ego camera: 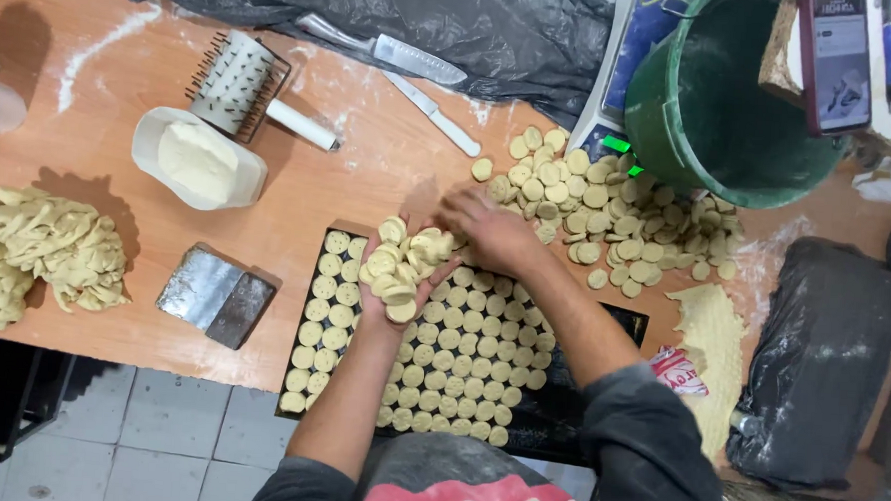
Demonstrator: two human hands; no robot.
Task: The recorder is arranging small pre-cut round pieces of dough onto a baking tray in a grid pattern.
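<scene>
Floury table (pixel 369 167), left hand (pixel 394 278) cupping (probably raw) dough discs (pixel 405 259).

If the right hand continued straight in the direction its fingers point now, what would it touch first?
The right hand points left, toward the heap of dough discs cupped in the left hand. It would probably meet those discs first; its fingertips already look at or near them, though depth is unclear from above.

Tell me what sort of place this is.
Probably a small bakery's work table: a dark tray filled with rows of dough rounds, a loose heap of rounds, and a spiked dough roller on the floured wooden table.
</scene>
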